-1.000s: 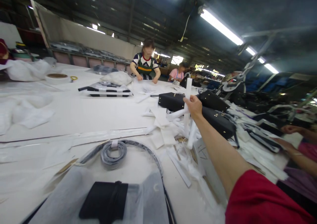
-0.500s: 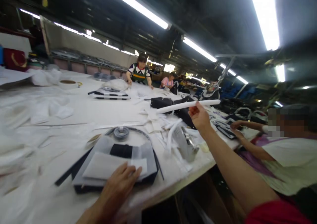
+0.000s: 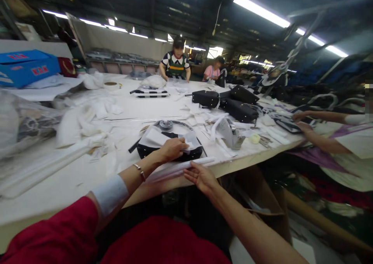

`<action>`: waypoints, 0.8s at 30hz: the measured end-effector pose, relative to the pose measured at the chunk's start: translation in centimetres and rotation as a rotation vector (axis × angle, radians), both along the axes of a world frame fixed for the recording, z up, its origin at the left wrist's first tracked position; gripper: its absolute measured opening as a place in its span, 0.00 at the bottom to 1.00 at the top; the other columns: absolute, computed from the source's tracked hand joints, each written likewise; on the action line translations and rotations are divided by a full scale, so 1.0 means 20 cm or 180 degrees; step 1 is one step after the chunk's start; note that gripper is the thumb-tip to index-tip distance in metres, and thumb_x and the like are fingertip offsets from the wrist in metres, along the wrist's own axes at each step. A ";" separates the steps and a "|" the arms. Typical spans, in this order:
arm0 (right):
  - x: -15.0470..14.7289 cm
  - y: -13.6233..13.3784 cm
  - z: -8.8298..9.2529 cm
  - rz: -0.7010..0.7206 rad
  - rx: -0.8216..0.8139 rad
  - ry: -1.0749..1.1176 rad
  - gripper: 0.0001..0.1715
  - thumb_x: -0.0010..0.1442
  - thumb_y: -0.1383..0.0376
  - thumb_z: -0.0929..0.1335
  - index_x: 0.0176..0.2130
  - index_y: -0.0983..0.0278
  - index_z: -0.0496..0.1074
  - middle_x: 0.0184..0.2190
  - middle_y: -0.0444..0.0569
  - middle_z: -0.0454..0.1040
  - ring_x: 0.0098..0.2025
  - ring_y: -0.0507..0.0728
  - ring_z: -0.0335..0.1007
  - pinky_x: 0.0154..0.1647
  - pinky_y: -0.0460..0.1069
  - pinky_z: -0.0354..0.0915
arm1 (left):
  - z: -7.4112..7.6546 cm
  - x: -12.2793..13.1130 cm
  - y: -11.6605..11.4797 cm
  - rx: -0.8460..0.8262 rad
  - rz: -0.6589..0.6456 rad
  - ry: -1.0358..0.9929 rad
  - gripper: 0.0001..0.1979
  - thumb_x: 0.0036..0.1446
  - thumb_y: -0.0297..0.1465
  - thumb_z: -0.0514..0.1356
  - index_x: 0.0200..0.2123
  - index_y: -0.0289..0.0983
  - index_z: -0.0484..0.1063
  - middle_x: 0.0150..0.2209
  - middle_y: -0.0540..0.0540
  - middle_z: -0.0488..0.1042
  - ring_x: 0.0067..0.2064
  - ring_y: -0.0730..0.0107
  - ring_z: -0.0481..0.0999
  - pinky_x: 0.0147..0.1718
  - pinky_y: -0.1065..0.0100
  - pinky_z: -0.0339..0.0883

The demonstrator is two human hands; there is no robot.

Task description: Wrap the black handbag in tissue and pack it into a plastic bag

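My left hand [image 3: 174, 149] is closed over the front of a black bag [image 3: 142, 151], its curled fingers gripping a white sheet [image 3: 155, 138] that lies on top. Just in front of the bag, along the table's near edge, runs a long white tube [image 3: 204, 161]. My right hand [image 3: 201, 177] has its palm turned up, thumb and finger at this tube, the other fingers loosely bent. A grey coil [image 3: 166, 125] sits behind the bag, inside the arc of its dark handle.
Black bags [image 3: 239, 107] stand farther back on the white table [image 3: 136, 110]. White scraps and a clear plastic piece [image 3: 229, 133] lie right of my bag. Plastic wrapping [image 3: 26, 120] and a blue box [image 3: 29, 67] are at left. A co-worker's hands [image 3: 303, 120] work at right.
My right hand has brought the white tube down from above the table to the near edge by the bag. My left hand has gone from lying flat to curled on the sheet.
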State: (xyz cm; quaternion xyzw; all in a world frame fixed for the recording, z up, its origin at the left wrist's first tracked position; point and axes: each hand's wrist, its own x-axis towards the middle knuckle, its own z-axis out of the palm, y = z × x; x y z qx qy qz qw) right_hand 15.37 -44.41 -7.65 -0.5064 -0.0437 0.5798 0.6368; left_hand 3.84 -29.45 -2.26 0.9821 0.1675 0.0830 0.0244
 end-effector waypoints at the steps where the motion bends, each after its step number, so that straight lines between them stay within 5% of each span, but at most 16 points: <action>1: -0.02 0.06 0.00 -0.0055 -0.0003 0.0053 0.06 0.57 0.71 0.72 0.31 0.68 0.70 0.23 0.51 0.77 0.29 0.59 0.79 0.32 0.50 0.76 | 0.01 0.00 -0.01 -0.0004 0.0011 0.0000 0.16 0.54 0.25 0.57 0.46 0.42 0.74 0.42 0.47 0.72 0.41 0.66 0.74 0.36 0.69 0.65; 6: -0.02 0.23 -0.02 -0.0139 0.0011 0.0169 0.05 0.60 0.75 0.68 0.33 0.67 0.72 0.26 0.50 0.79 0.27 0.55 0.78 0.34 0.48 0.75 | -0.04 0.00 -0.06 0.0114 0.0283 -0.0045 0.15 0.55 0.24 0.57 0.45 0.42 0.73 0.43 0.47 0.72 0.40 0.65 0.72 0.34 0.69 0.65; 12: 0.02 0.20 -0.04 0.0111 0.0065 0.0223 0.06 0.60 0.77 0.66 0.35 0.70 0.72 0.29 0.55 0.80 0.31 0.58 0.80 0.36 0.51 0.76 | -0.15 0.00 -0.11 0.0278 0.0518 -0.0370 0.15 0.60 0.25 0.56 0.50 0.41 0.70 0.42 0.46 0.71 0.41 0.64 0.70 0.39 0.66 0.66; 19: -0.01 0.26 -0.07 -0.0255 -0.0197 -0.0073 0.08 0.56 0.77 0.66 0.33 0.66 0.72 0.29 0.51 0.80 0.30 0.56 0.79 0.37 0.52 0.77 | -0.18 0.01 -0.08 0.0105 0.0334 -0.0441 0.12 0.64 0.26 0.54 0.50 0.39 0.69 0.41 0.45 0.71 0.40 0.64 0.69 0.40 0.64 0.67; 22: -0.03 0.21 -0.10 0.0115 -0.0175 -0.1064 0.09 0.56 0.74 0.67 0.31 0.61 0.73 0.32 0.51 0.81 0.35 0.60 0.80 0.42 0.57 0.77 | -0.19 0.01 -0.10 0.0184 0.0307 -0.0493 0.11 0.64 0.28 0.54 0.49 0.36 0.68 0.41 0.43 0.71 0.39 0.63 0.70 0.39 0.63 0.67; 24: -0.06 0.17 -0.12 0.0763 0.0227 -0.2464 0.09 0.59 0.69 0.66 0.34 0.56 0.75 0.35 0.52 0.80 0.39 0.62 0.79 0.41 0.59 0.77 | -0.18 0.00 -0.14 0.0311 0.0179 -0.0455 0.09 0.65 0.30 0.53 0.45 0.35 0.70 0.38 0.42 0.71 0.36 0.64 0.71 0.37 0.64 0.67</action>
